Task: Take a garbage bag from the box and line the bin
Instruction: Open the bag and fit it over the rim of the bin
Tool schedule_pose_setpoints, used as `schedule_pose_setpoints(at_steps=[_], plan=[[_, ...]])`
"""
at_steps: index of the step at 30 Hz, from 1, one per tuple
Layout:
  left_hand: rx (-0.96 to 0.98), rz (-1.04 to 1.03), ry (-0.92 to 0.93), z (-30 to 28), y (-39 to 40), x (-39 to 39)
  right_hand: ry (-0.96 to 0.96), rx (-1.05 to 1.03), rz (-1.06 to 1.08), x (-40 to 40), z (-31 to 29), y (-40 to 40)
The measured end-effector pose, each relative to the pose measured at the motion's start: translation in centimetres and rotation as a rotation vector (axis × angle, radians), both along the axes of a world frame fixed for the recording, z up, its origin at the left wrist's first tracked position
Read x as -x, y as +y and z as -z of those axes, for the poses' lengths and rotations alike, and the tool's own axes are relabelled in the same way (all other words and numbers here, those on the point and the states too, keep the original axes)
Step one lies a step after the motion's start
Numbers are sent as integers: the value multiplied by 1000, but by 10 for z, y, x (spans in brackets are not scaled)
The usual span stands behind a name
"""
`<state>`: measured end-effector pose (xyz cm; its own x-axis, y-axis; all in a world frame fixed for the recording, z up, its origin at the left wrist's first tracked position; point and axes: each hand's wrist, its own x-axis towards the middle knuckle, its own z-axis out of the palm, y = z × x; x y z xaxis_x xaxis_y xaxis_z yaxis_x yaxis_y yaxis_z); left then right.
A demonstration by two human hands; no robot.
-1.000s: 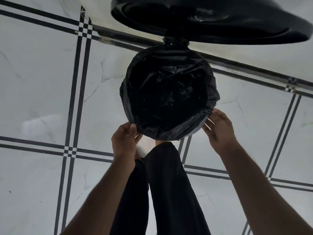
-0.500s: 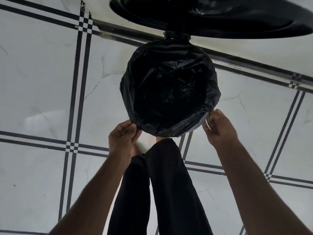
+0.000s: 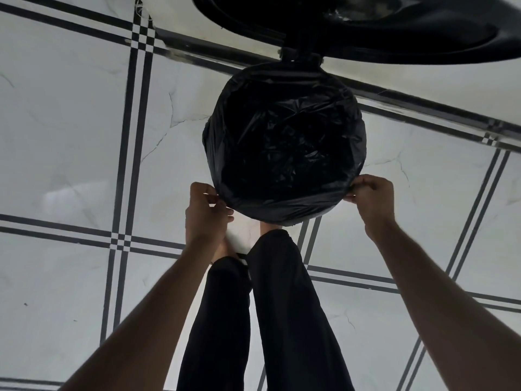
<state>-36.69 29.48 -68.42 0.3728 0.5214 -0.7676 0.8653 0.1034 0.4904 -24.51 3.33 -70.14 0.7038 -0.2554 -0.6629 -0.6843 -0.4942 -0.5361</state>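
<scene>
A: Bag [image 3: 284, 142] is already down inside the bin [image 3: 207, 136], its mouth folded over the rim all round, as far as you can see from above. Your left hand [image 3: 204, 213] pinches the fold at the near-left of the rim, fingers closed on the plastic. Your right hand [image 3: 372, 197] does the same at the near-right.

B: So what can spoil it from here?

A: Mostly your own pull. The film looks thin and stretched tight over the near edge. If you drag both sides down hard at once, I'd expect it to tear at the rim, or to slip off the far side by the hinge.

B: And the lid [image 3: 366, 26]?

A: It stands open above the far rim. Its hinge sits right against the bag's far edge, so plastic could bunch or catch there when the lid drops.

B: Room to work?

A: Plenty to left and right: bare floor [image 3: 70, 136] on both sides. It's tight close in, though. Your legs [image 3: 253, 320] stand just beside the near rim, between your arms, so work your hands around the sides rather than toward you.
</scene>
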Motion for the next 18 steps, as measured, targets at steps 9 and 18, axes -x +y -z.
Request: schedule_pose_setpoints(at_steps=[9,18], plan=[[485,-459,-131,-1,-5,9,139,-498,419,30,1,-1],[78,101,74,3,2,-2,21,26,63,27,14,7]])
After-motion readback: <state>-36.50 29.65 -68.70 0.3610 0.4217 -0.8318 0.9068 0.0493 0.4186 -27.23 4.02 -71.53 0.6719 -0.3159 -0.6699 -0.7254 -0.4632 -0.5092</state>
